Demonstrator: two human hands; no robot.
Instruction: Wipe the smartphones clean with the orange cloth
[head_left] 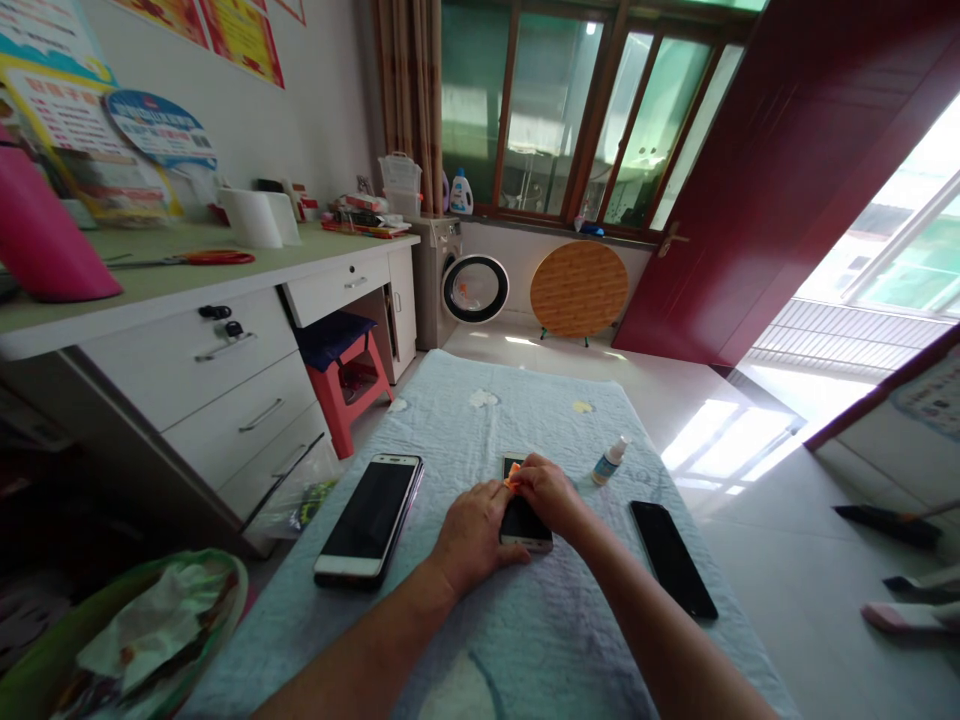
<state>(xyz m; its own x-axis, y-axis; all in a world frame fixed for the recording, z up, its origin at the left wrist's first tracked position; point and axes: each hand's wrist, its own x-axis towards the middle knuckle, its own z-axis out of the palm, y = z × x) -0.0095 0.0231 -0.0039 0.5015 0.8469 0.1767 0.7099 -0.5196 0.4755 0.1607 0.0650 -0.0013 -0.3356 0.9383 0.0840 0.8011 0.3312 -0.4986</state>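
Observation:
A smartphone (528, 524) lies on the pale blue cloth (480, 640), partly covered by both hands. My left hand (472, 525) grips its left side, the thumb along the lower edge. In my right hand (549, 490) an orange cloth (514, 478) is pinched between the fingers and pressed on the upper part of the screen. To the left rests a larger white-framed phone (371, 520), its screen dark. A black phone (673, 558) lies on the right. Beyond my right hand stands a small spray bottle (609, 462) with a white top.
Along the left runs a desk (315, 265) with drawers, holding a paper roll (259, 218) and scissors (217, 258). A red stool (349, 385) stands under it. A waste basket (238, 590) sits at the lower left. Behind are a washing machine (431, 290) with its door open and a round wooden tabletop (579, 290).

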